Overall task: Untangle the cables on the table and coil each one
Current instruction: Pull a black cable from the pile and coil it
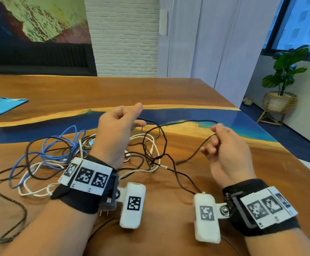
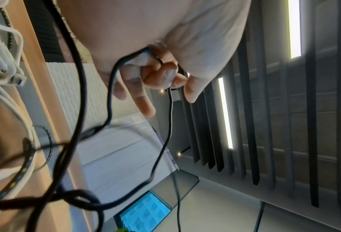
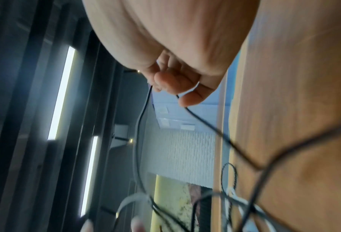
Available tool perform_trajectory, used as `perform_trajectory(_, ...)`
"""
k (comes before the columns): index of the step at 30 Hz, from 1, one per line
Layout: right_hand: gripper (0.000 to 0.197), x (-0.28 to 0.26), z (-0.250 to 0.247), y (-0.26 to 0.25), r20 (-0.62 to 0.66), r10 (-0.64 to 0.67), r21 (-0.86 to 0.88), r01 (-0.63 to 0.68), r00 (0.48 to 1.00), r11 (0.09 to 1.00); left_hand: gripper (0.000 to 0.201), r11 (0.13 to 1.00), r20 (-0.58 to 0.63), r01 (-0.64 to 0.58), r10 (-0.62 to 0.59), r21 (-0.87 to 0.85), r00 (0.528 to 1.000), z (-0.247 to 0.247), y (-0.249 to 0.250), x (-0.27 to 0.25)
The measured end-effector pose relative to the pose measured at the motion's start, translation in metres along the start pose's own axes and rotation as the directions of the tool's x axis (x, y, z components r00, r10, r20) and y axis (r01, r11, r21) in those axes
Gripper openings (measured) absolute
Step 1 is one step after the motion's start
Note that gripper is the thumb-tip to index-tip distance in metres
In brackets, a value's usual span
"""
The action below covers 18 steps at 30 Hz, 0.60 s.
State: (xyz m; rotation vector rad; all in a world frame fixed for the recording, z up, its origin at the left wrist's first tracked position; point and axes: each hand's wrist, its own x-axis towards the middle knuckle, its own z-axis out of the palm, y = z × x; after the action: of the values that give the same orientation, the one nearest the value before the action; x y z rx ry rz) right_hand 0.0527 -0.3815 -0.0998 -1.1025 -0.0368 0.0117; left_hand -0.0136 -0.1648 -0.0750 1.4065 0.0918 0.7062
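Pinching a thin black cable between thumb and curled fingers, the left hand holds one stretch of it above the table, while the right hand pinches the same cable further along, so a span of it hangs in the air between them. From each hand the cable drops back toward the tangle, where blue, white, black and braided cords lie looped over one another on the wood in front of the left wrist. To do this well, I would judge the hands should draw apart slowly and watch the crossing near the middle, feeding slack through rather than tugging, since a hard pull could tighten a knot. The left wrist view shows what the head view hides: the cable passes through the curled fingers, with two other fingers left extended. The right wrist view shows the cord slipping out past a fingertip, though whether a loop is held inside the palm I cannot tell.
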Motion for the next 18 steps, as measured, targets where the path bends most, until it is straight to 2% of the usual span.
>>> perform_trajectory(4, 0.015, 0.02, -0.021, -0.009, -0.201, 0.021, 0.154, 0.01, 0.979, 0.988, 0.045, 0.995, -0.099, -0.043, 0.034, -0.095, 0.995, -0.011, 0.007, 0.006)
perform_trajectory(7, 0.015, 0.026, -0.03, -0.01, -0.281, 0.049, 0.224, 0.016, 0.959, 0.974, 0.038, 0.96, -0.137, -0.077, 0.042, -0.269, 0.99, -0.015, 0.009, 0.007)
perform_trajectory(11, 0.036, 0.029, -0.037, -0.01, -0.293, 0.093, 0.336, 0.011, 0.952, 0.942, 0.032, 0.906, -0.106, -0.147, 0.114, -0.398, 0.988, -0.024, 0.013, 0.012)
perform_trajectory(13, 0.05, 0.028, -0.037, -0.01, -0.241, 0.092, 0.351, -0.001, 0.966, 0.936, 0.035, 0.895, -0.066, -0.157, 0.142, -0.418, 0.988, -0.025, 0.013, 0.012)
perform_trajectory(15, 0.059, 0.022, -0.031, -0.012, -0.156, 0.046, 0.253, -0.005, 0.987, 0.967, 0.038, 0.896, -0.013, -0.146, 0.155, -0.419, 0.988, -0.019, 0.011, 0.009)
perform_trajectory(16, 0.056, 0.017, -0.027, -0.013, -0.096, 0.028, 0.145, -0.014, 0.995, 0.989, 0.039, 0.899, 0.019, -0.133, 0.155, -0.417, 0.988, -0.016, 0.01, 0.007)
perform_trajectory(18, 0.035, 0.007, -0.016, -0.013, 0.045, 0.039, -0.156, -0.032, 0.998, 0.987, 0.038, 0.905, 0.089, -0.093, 0.142, -0.415, 0.986, -0.009, 0.009, 0.001)
